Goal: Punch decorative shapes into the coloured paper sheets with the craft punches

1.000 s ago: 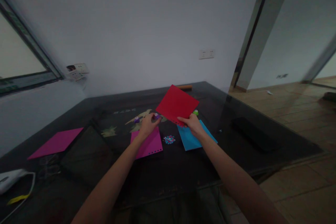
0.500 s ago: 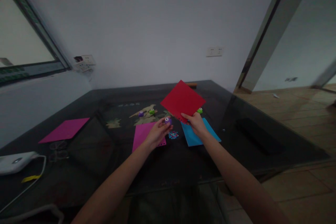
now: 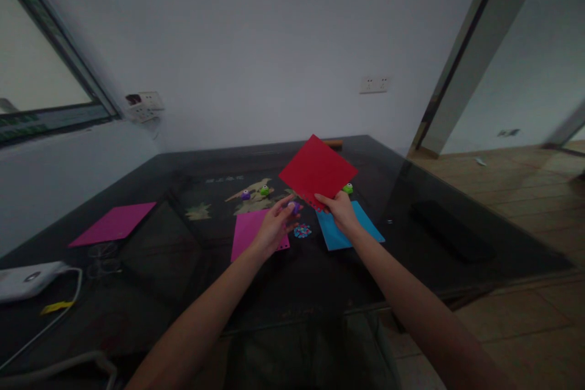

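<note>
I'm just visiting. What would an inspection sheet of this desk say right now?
Surface: dark glossy table.
Job's things: red paper held up; small purple punch.
Clutter: magenta sheet, blue sheet, second magenta sheet, confetti pile, more small punches.
Hands: left hand holds the purple punch; right hand pinches the red paper's edge.
Cables: white cord by a white device.
Surroundings: wall sockets, wooden floor.
</note>
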A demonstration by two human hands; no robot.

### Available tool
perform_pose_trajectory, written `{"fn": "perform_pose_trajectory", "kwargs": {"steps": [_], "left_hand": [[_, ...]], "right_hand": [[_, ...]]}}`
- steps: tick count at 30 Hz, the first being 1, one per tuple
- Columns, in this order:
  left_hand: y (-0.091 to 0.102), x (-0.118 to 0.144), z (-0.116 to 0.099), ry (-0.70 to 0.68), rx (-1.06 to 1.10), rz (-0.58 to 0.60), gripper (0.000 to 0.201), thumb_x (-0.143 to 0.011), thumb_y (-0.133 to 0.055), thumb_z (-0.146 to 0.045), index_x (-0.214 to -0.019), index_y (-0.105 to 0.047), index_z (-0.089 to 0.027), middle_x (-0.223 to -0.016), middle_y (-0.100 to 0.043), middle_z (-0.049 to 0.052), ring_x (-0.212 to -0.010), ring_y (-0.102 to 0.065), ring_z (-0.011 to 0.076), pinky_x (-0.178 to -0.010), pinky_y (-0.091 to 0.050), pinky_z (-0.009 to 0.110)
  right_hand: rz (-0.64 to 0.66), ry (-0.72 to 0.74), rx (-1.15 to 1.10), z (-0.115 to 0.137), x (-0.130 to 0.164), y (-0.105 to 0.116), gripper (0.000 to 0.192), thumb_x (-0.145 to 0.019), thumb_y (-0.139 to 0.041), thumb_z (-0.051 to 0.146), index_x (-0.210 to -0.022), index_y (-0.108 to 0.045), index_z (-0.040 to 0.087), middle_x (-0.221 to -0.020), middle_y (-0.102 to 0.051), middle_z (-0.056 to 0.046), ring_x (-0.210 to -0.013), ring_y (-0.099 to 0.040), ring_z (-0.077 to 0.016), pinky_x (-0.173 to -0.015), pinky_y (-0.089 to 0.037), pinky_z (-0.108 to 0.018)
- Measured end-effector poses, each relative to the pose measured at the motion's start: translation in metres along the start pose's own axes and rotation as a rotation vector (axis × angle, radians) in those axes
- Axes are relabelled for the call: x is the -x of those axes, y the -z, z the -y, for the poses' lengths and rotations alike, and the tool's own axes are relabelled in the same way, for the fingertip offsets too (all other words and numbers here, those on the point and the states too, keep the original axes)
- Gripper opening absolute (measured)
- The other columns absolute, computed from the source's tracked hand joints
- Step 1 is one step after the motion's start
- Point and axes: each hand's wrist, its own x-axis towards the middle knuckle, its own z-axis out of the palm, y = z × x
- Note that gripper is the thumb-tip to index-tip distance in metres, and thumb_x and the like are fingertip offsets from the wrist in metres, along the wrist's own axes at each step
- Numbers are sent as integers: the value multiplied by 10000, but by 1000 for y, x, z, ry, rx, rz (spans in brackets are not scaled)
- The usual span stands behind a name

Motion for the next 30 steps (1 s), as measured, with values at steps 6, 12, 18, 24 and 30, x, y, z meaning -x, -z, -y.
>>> {"fn": "perform_pose_trajectory", "kwargs": {"steps": [6,12,18,24,30], "left_hand": [[-3,-1,1,-15,-8,-10,309,-695,-729,-259,-975,-631,-170,-1012,-658,80,-684,-605,93,-621,-480,212],[-3,-1,1,-34,5,15,285,-705,-718,-244,-963,-627,-163,-1015,-661,84,-700,-602,99,-635,-484,219],[-4,-2,2,-62,20,-17,325,-663,-747,-222,-957,-622,-163,-923,-643,49,-680,-591,88,-605,-464,201],[-4,-4,2,-102,16,-29,336,-650,-751,-223,-953,-619,-161,-898,-623,38,-692,-576,91,-637,-463,221],[-2,-5,3,-104,3,-29,339,-651,-752,-240,-954,-614,-175,-907,-619,30,-708,-582,96,-672,-470,241]], "right_hand": [[-26,0,55,4,2,-1,313,-575,-744,411,-708,-585,176,-551,-567,-2,-393,-338,-76,-368,-256,-246],[-20,-9,-15,5,3,-2,354,-594,-729,415,-789,-601,150,-685,-625,-37,-433,-399,-81,-390,-272,-248],[20,25,42,9,4,-3,389,-568,-752,437,-778,-613,141,-623,-613,-32,-483,-475,-116,-434,-349,-258],[69,80,136,13,3,0,400,-602,-739,388,-912,-638,155,-711,-662,-66,-686,-593,-210,-518,-451,-289],[71,76,113,10,3,0,384,-615,-724,357,-924,-647,143,-899,-689,-102,-800,-622,-224,-588,-494,-297]]}}
